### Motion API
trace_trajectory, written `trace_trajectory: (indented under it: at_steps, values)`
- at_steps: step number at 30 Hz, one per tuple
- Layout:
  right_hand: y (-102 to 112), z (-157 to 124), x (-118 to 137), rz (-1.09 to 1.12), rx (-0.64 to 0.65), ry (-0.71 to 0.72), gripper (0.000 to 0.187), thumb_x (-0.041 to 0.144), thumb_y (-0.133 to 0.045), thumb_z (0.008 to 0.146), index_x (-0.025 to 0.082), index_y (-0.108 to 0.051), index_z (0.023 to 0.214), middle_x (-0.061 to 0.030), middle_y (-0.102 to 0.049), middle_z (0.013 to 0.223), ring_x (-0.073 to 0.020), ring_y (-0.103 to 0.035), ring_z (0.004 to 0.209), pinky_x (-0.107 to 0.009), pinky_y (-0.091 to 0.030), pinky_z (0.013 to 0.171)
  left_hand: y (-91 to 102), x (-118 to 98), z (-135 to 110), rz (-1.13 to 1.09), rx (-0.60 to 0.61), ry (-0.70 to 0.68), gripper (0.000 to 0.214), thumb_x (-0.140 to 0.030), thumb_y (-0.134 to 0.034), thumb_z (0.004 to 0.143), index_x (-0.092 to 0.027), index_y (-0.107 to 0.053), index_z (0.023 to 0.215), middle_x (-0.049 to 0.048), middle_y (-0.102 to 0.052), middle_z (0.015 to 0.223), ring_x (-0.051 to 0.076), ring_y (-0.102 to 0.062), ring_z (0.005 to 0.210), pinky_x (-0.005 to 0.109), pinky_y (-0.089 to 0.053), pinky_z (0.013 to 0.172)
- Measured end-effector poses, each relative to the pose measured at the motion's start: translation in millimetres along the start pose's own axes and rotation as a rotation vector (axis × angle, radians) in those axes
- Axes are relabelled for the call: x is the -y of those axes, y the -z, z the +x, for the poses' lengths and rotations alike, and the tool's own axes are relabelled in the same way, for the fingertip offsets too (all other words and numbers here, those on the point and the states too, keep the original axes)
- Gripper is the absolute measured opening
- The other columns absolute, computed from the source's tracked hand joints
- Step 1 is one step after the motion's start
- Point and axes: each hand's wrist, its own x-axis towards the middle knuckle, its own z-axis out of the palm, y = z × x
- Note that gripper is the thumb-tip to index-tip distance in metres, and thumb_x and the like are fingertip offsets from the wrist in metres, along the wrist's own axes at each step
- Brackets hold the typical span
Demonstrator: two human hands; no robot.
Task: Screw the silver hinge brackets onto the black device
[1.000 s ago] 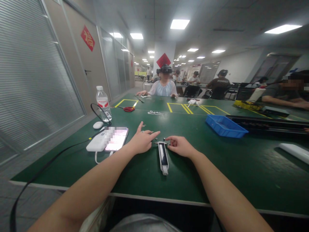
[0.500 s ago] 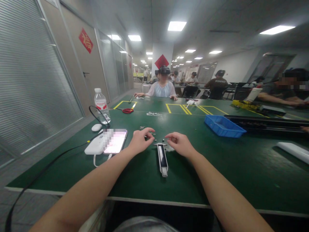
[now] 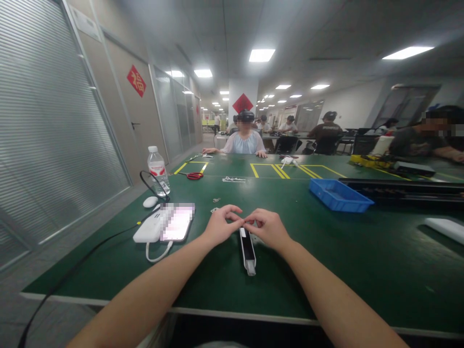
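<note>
Fingers [image 3: 236, 224] of left hand [image 3: 219, 228] and right hand [image 3: 268, 229] are held together; whether anything is pinched can't be told. The tool [image 3: 248, 249] is laid flat, maybe so both can be used.

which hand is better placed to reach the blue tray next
Probably the right hand: it is nearer the blue tray and on that side. The left hand is farther off, with the right hand in between.

Open tabletop [image 3: 273, 194] beyond fingers [image 3: 256, 222], phone [image 3: 181, 224] blocking left, blue tray [image 3: 348, 207] ahead-right
</note>
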Motion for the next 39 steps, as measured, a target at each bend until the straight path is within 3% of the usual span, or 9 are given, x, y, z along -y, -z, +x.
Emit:
trace_trajectory:
  at_steps: [10, 15, 20, 26, 39]
  values:
    - [6, -1, -7, -0.025, 0.028, -0.085, 0.01, 0.024, -0.064, 0.073, 0.017, -0.07, 0.077, -0.0005, -0.06, 0.061, -0.0086, -0.046, 0.052, -0.022, -0.036, 0.052, 3.8, 2, 0, 0.044, 0.022, -0.082, 0.027, -0.027, -0.063, 0.073, -0.016, -0.059, 0.097, 0.0031, -0.071, 0.079, 0.017, -0.066, 0.078, 0.031, -0.048, 0.08]
    - [13, -3, -27, 0.017, 0.137, -0.213, 0.013, 0.026, -0.065, 0.07, 0.016, -0.071, 0.076, -0.0009, -0.061, 0.063, -0.0087, -0.046, 0.052, -0.022, -0.036, 0.051, 12.5, 4, 1, 0.428, -0.03, -0.218, 0.02, -0.021, -0.059, 0.074, -0.019, -0.062, 0.094, 0.0029, -0.069, 0.09, 0.019, -0.062, 0.089, 0.034, -0.042, 0.086]
    - [13, -7, -38, 0.076, 0.221, -0.306, 0.017, 0.03, -0.065, 0.07, 0.016, -0.072, 0.078, -0.0012, -0.06, 0.064, -0.0089, -0.045, 0.052, -0.022, -0.037, 0.051, 19.1, 9, -1, 0.727, 0.089, -0.258, 0.013, -0.026, -0.056, 0.077, -0.024, -0.065, 0.086, 0.0004, -0.067, 0.095, 0.022, -0.056, 0.098, 0.043, -0.028, 0.093]
    - [10, -8, -39, 0.056, 0.274, -0.299, 0.019, 0.03, -0.063, 0.071, 0.016, -0.072, 0.08, -0.001, -0.06, 0.063, -0.0088, -0.045, 0.052, -0.022, -0.037, 0.051, 15.1, 15, 0, 0.747, 0.166, -0.275, 0.014, -0.025, -0.053, 0.079, -0.023, -0.064, 0.089, 0.0003, -0.068, 0.092, 0.02, -0.056, 0.093, 0.041, -0.022, 0.093]
    - [6, -8, -35, 0.008, 0.286, -0.245, 0.017, 0.027, -0.065, 0.073, 0.018, -0.072, 0.085, -0.0002, -0.059, 0.065, -0.009, -0.046, 0.054, -0.022, -0.037, 0.054, 14.8, 21, 2, 0.724, 0.162, -0.28, 0.015, -0.022, -0.055, 0.079, -0.025, -0.064, 0.09, -0.0004, -0.067, 0.089, 0.019, -0.056, 0.091, 0.039, -0.02, 0.093]
